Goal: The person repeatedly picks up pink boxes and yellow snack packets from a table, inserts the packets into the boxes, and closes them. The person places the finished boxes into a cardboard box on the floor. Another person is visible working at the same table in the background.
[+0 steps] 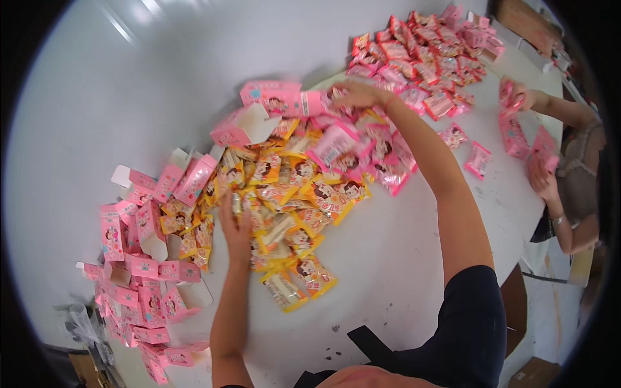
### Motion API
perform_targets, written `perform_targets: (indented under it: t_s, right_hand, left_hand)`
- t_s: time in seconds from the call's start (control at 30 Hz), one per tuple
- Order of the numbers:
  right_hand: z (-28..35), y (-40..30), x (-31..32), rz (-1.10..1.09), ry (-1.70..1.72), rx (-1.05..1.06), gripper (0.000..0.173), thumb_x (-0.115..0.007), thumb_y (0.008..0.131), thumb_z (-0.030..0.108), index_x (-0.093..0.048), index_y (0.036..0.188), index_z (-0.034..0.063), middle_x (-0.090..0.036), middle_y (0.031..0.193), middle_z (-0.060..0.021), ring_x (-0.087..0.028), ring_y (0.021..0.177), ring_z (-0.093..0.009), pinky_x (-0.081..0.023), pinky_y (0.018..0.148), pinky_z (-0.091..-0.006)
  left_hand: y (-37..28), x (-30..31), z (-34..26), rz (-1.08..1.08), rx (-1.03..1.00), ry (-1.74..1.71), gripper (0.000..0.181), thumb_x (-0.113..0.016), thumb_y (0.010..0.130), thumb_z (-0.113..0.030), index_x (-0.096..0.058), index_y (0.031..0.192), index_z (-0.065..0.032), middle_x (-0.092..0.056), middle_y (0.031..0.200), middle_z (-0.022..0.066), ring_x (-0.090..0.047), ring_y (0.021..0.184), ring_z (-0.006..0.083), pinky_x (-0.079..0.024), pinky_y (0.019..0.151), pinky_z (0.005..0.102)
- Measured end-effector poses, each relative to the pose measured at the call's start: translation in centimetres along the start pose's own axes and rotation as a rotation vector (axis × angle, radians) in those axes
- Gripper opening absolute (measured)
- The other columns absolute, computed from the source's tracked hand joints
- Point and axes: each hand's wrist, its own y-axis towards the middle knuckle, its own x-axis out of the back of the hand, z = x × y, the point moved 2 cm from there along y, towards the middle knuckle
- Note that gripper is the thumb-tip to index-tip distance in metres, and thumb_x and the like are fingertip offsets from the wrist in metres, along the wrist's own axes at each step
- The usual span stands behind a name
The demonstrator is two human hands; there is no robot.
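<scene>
My left hand (235, 223) rests with spread fingers on the left part of a pile of yellow snack packets (276, 194). My right hand (356, 95) reaches over pink snack packets (335, 143) at the pile's far end, beside a pink printed carton (286, 99); blur hides whether its fingers grip anything. An open pink carton (245, 126) with a raised white flap lies against the yellow packets. More pink cartons (150, 300), some with white flaps open, are heaped at the left.
Red and pink packets (417, 53) are piled at the far right, with more pink cartons (478, 36) behind. Across the table's right side, a co-worker's hands (541, 179) hold pink items. A cardboard box (526, 24) stands at the upper right, another (533, 373) at lower right.
</scene>
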Motion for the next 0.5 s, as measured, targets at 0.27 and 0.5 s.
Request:
perform_targets:
  t_s: [0.27, 0.5]
  right_hand:
    - [4.6, -14.6, 1.8, -0.06, -0.31, -0.094, 0.08, -0.067, 0.074, 0.062, -0.053, 0.137, 0.0149, -0.044, 0.143, -0.0178, -0.041, 0.131, -0.037, -0.031, 0.109, -0.0478]
    - [17.9, -36.7, -1.4, -0.437, -0.288, -0.049, 0.096, -0.077, 0.068, 0.056, -0.038, 0.148, 0.0195, -0.021, 0.157, -0.017, -0.016, 0.143, -0.046, -0.016, 0.111, -0.0618]
  left_hand:
    - [-4.2, -8.2, -6.3, -0.003, 0.065, -0.057, 0.067, -0.073, 0.083, -0.034, -0.046, 0.141, -0.0119, -0.037, 0.14, 0.0182, -0.034, 0.132, 0.0319, -0.032, 0.106, 0.0445]
    - [-16.9, 4.7, -13.3, 0.587, -0.176, 0.273, 0.092, -0.075, 0.074, -0.052, -0.036, 0.148, -0.0146, -0.01, 0.158, 0.0211, -0.007, 0.144, 0.0471, -0.009, 0.112, 0.0623]
